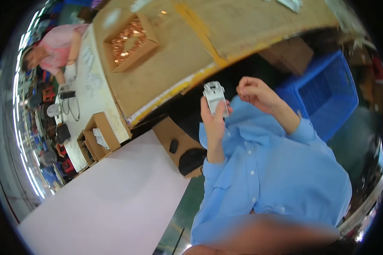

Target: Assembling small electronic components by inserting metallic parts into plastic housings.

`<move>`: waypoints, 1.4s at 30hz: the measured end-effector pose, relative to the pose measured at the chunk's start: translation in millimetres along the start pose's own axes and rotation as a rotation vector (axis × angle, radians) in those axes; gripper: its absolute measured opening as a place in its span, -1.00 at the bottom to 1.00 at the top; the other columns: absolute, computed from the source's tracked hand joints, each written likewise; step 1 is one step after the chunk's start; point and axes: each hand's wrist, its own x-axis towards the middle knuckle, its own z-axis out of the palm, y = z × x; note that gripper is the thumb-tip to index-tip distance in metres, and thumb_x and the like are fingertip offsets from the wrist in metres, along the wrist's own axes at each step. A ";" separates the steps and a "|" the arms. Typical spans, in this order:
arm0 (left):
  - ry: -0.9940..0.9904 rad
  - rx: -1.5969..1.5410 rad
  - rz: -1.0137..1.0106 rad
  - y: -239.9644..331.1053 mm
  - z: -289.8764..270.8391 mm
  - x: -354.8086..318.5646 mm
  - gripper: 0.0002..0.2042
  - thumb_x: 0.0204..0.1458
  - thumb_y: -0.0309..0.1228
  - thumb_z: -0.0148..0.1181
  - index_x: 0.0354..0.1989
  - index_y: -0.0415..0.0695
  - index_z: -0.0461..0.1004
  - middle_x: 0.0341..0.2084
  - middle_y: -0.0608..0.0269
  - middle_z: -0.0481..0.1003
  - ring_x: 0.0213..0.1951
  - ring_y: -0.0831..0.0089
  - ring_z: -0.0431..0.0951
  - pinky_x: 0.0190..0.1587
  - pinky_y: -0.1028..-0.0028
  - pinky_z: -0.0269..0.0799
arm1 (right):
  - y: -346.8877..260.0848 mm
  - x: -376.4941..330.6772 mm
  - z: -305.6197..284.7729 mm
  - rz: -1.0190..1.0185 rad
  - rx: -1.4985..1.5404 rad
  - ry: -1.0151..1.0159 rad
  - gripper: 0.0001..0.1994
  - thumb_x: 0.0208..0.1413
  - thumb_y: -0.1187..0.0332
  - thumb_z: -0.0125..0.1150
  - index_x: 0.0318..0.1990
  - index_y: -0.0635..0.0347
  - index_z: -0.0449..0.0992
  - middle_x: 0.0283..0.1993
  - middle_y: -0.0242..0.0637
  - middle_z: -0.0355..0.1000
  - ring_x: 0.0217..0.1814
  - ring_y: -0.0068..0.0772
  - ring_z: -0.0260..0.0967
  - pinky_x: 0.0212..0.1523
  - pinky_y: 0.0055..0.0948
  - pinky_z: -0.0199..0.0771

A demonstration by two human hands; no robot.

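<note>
Nearest me is the blue shirt (276,170); just past it I see the left hand (214,123) clasping a white device (215,94), thumb across its lower half, upper end sticking out of the grip. Just beside, the right hand (257,94) has thumb and fingers curled in; I cannot tell whether they pinch anything. A dark gap separates both hands from the yellow-edged bench (170,55). A blue crate (294,95) limits my room on the right; a white surface (106,199) spreads to the left. Farther off, an open carton (136,56) of copper-coloured pieces (134,29) sits on the bench.
</note>
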 end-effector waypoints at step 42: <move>-0.059 0.085 0.119 -12.2 15.5 -24.1 -0.71 0.19 -0.41 -0.07 0.06 -0.23 0.32 -0.23 0.20 0.51 -0.28 0.50 0.54 -0.27 0.53 0.46 | 6.2 -13.9 34.0 -0.342 -0.764 0.117 -0.78 -0.03 0.50 0.32 -0.33 0.20 0.34 -0.45 -0.47 0.29 -0.44 -0.70 0.23 -0.44 -0.64 0.30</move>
